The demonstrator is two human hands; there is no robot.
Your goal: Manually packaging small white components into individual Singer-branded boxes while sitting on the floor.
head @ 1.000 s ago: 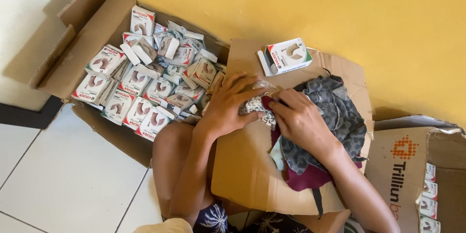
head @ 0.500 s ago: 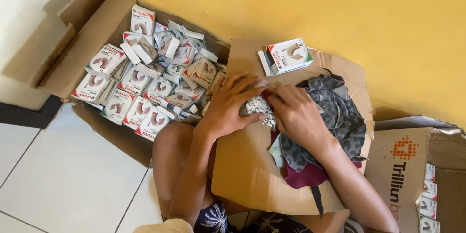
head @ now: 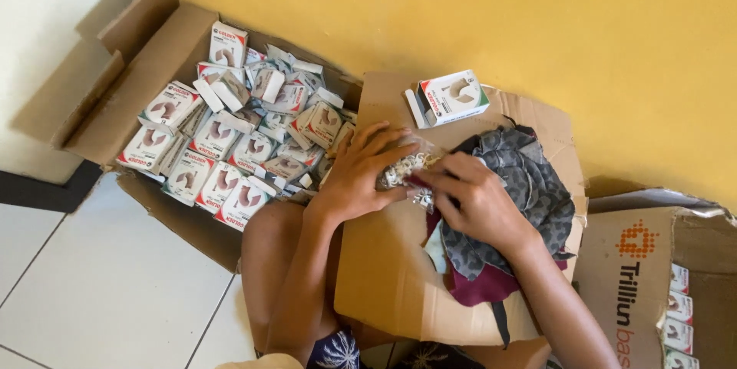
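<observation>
Yellow wall and pale floor tiles [head: 100, 292] surround a person who sits on the ground with a flat cardboard sheet [head: 391, 277] across the lap as a work surface. On this sheet the left hand [head: 361, 173] and the right hand [head: 472, 200] meet around a small clear plastic bag of white clips [head: 403, 169]; the left fingers are curled around the bag and grip it, while the right fingers are pinched together at its lower edge, on the bag or on loose clips there, I cannot tell which. A patterned grey cloth over a dark red one [head: 522, 185] lies just beside the right hand. One small white carton [head: 453, 96] stands on the sheet near the wall, and the big open cardboard box [head: 146, 62] on the left holds many such cartons [head: 230, 146]. I judge that the bag is being handled or filled at this step. The next move probably calls for a firm hold of the bag, so the small clips do not spill.
</observation>
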